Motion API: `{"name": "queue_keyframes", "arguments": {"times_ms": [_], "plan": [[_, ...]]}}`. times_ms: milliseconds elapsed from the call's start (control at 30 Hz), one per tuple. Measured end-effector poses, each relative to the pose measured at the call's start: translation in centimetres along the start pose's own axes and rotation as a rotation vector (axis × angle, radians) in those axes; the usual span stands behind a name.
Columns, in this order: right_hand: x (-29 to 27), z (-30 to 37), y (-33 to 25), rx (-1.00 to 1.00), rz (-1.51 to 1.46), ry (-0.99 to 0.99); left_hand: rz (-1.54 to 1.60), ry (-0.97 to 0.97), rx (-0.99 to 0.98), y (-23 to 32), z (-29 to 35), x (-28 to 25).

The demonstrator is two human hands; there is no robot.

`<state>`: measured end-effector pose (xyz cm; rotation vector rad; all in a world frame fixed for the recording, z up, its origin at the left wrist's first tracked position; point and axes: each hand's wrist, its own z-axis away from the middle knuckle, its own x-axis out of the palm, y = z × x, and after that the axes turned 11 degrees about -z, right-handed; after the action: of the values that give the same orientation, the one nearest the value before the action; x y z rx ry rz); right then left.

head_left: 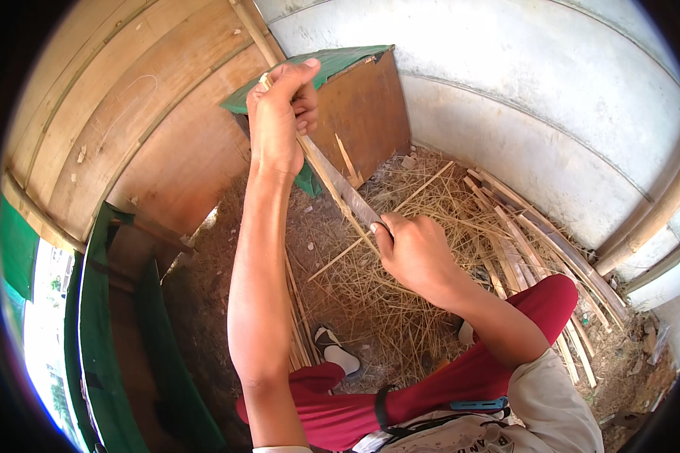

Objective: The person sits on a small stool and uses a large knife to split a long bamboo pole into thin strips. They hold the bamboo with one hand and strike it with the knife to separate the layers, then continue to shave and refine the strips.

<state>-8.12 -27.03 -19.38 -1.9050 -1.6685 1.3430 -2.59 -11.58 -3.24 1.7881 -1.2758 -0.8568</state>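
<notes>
left hand (283,109): fingers curled round pale strip (344,208), upper part, thumb raised | right hand (417,253): clenched at knife (349,186) handle, blade alongside strip | strip: slanting between hands, above straw-littered floor (385,321)

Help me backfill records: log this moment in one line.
left hand: holds pale strip | right hand: holds knife | knife: alongside strip | below: scattered shavings

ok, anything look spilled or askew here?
Yes: thin strips lie strewn in a tangle on the ground around the right hand's side; they look messy beside the longer slats, roughly aligned.
</notes>
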Motion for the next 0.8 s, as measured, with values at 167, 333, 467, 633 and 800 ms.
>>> {"name": "queue_keyframes", "arguments": {"times_ms": [167, 333, 467, 633, 800], "plan": [[-0.5, -1.4, -0.9, -0.063, 0.027, 0.013, 0.041, 0.110, 0.112, -1.1, 0.4, -0.2], [-1.5, -2.5, -3.5, -0.161, 0.025, 0.093, 0.032, 0.378, 0.221, -1.1, 1.4, 1.4], [3.3, 1.9, 2.3, -0.103, 0.316, 0.027, 0.008, 0.450, 0.214, -1.3, 1.4, 2.2], [0.2, -0.2, -1.5, -0.151, 0.025, 0.129, 0.028, 0.468, 0.243, -1.3, 2.6, 1.5], [3.0, 1.6, 3.3, -0.111, 0.189, 0.006, 0.052, 0.485, 0.272, -0.6, 2.4, 2.5]]}}
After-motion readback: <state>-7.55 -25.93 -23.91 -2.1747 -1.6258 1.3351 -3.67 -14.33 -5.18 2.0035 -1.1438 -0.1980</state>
